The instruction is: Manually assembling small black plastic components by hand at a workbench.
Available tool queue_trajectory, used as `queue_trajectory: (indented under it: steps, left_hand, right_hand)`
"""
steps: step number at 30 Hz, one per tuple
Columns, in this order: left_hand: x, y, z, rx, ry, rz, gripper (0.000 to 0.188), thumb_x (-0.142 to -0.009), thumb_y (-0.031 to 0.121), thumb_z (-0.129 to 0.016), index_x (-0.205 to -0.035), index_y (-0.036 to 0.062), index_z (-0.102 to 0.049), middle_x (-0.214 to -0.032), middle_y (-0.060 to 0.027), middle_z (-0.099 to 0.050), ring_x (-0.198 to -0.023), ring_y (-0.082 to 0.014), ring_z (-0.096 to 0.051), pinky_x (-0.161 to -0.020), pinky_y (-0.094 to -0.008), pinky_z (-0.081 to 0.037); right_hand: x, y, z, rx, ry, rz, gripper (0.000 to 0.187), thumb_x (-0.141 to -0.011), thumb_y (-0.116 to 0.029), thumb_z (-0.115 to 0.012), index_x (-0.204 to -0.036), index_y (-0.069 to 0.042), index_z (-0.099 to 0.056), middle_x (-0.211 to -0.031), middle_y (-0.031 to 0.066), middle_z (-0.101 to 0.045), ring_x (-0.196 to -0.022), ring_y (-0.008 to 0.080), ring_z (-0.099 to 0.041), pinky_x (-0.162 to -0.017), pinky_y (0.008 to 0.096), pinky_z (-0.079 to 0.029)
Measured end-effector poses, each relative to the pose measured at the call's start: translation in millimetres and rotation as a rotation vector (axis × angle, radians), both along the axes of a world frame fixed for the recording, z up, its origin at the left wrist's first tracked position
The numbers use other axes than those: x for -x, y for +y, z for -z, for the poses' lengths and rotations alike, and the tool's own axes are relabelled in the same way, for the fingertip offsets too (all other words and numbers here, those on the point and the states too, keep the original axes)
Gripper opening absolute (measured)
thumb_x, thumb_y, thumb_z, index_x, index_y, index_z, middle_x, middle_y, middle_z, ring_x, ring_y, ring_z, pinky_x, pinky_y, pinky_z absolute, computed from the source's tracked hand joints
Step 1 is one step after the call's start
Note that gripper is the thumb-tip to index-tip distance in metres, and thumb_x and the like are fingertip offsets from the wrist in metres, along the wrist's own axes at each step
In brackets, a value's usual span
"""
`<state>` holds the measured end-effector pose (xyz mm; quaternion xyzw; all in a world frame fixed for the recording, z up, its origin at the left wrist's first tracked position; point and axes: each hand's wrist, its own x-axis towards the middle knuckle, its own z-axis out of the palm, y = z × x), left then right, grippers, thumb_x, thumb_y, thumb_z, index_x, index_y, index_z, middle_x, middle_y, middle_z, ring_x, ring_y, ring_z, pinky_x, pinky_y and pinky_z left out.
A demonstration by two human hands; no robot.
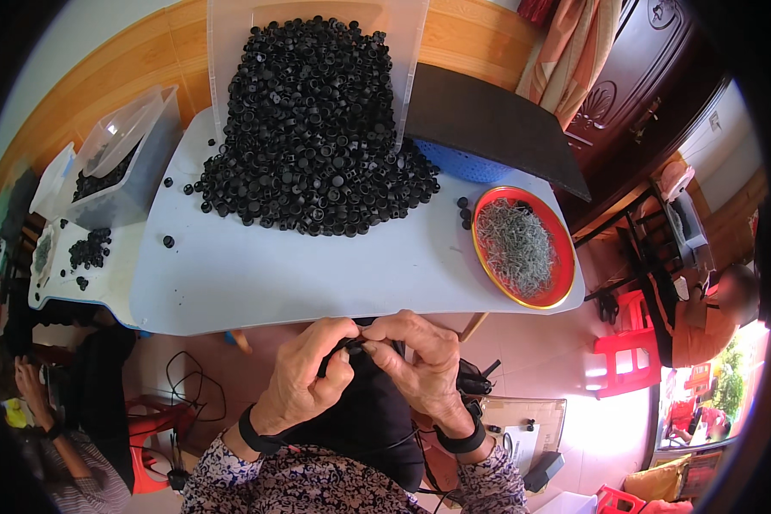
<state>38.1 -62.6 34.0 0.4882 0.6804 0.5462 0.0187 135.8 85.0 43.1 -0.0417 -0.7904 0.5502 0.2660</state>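
Observation:
Just off the table's front edge, above my lap, my left hand (315, 367) has its thumb and fingers closed on a small black plastic cap (352, 346). My right hand (415, 358) meets it there, thumb and forefinger pinched together against the same cap. Whether those right fingertips also hold something tiny is hidden. On the table ahead, a large heap of similar black plastic caps (325, 154) spills from a tipped clear plastic bin (409, 81). At the right, a red bowl with a gold rim (565, 278) holds many thin silvery metal pins (516, 248).
A dark board (497, 120) lies over a blue basket (463, 161) at the table's back right. To the left stands another clear bin (137, 184), with loose caps beside it. Co-workers sit at far left and far right. Red stools (625, 355) stand on the floor.

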Motion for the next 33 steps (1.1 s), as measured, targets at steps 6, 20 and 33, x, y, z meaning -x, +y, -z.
queue_trajectory:
  steps: [6,20,33]
  left_hand:
    - [1,1,1,-0.016,0.052,0.005,0.032,-0.079,-0.005,-0.053,-0.111,-0.0013,-0.054,-0.093,-0.016,-0.062,-0.072,-0.0255,-0.061,-0.063,-0.033,-0.05]
    - [1,0,2,0.029,-0.021,0.005,0.031,-0.082,-0.001,-0.053,-0.113,-0.0011,-0.053,-0.089,-0.0155,-0.062,-0.066,-0.0242,-0.06,-0.06,-0.0332,-0.049]
    - [-2,-1,-6,0.209,-0.412,0.007,0.022,-0.091,0.008,-0.049,-0.111,-0.0017,-0.053,-0.082,-0.0076,-0.061,-0.072,-0.0109,-0.058,-0.07,-0.0238,-0.046]
  right_hand:
    - [2,4,-2,0.019,-0.036,-0.027,0.015,-0.079,0.002,-0.07,-0.094,0.0,-0.067,-0.087,0.008,-0.068,-0.075,0.0151,-0.064,-0.07,0.0268,-0.052]
    - [2,3,3,0.023,0.011,-0.047,0.019,-0.08,0.006,-0.067,-0.097,-0.002,-0.068,-0.09,0.008,-0.067,-0.076,0.0152,-0.064,-0.069,0.0271,-0.052]
    - [4,-12,11,-0.217,0.073,0.083,0.026,-0.076,0.005,-0.071,-0.1,-0.001,-0.066,-0.093,0.0092,-0.065,-0.075,0.0174,-0.067,-0.065,0.0269,-0.056]
